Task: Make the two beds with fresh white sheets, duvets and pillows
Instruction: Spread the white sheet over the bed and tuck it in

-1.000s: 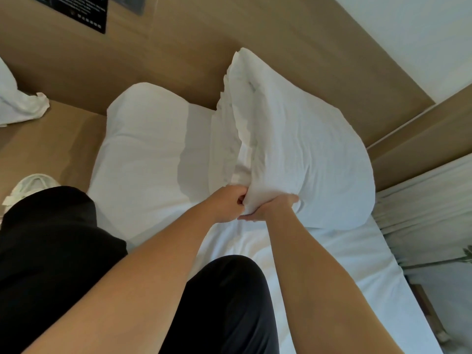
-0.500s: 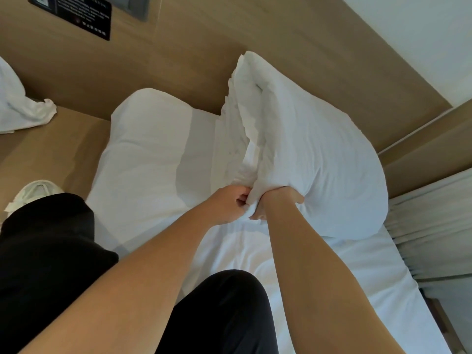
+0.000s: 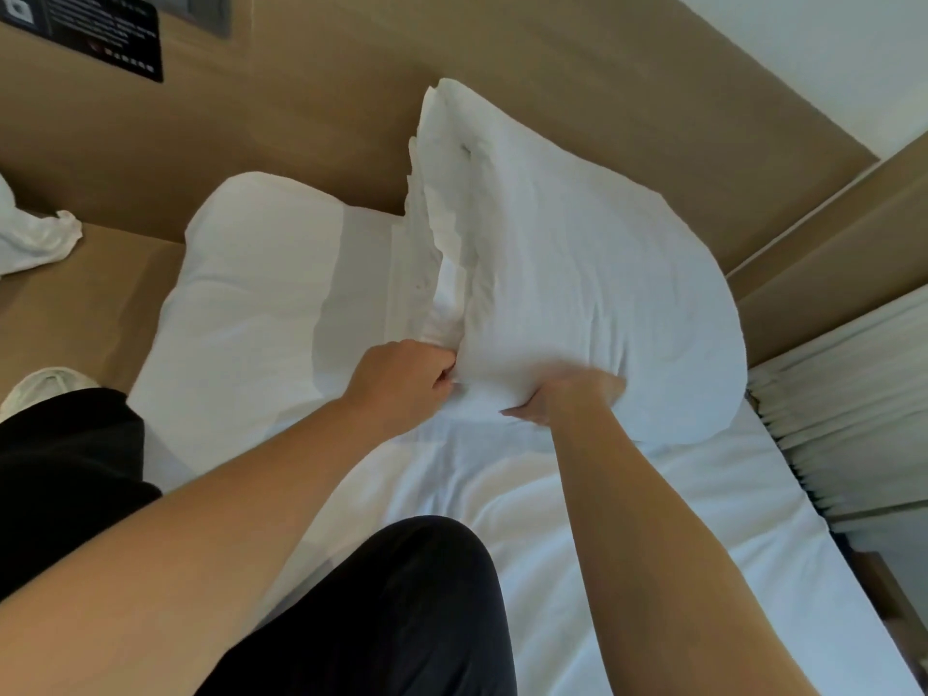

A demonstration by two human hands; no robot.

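A plump white pillow (image 3: 592,273) leans upright against the wooden headboard (image 3: 321,123) on the right side of the bed. My left hand (image 3: 401,379) pinches the bunched open end of its pillowcase at the lower left corner. My right hand (image 3: 567,396) grips the pillow's bottom edge just to the right, fingers tucked under the fabric. A second white pillow (image 3: 251,293) lies flat on the left. The white sheet (image 3: 627,519) covers the mattress below both hands.
My knee in black trousers (image 3: 381,610) rests on the bed. A crumpled white cloth (image 3: 35,238) lies on the wooden ledge at the left. Pleated curtains (image 3: 848,404) hang at the right. A black sign (image 3: 95,32) is on the headboard. A white shoe (image 3: 45,389) shows at the left.
My right hand has slid to the right along the pillow's bottom edge, away from my left hand. The pillow stays upright against the headboard.
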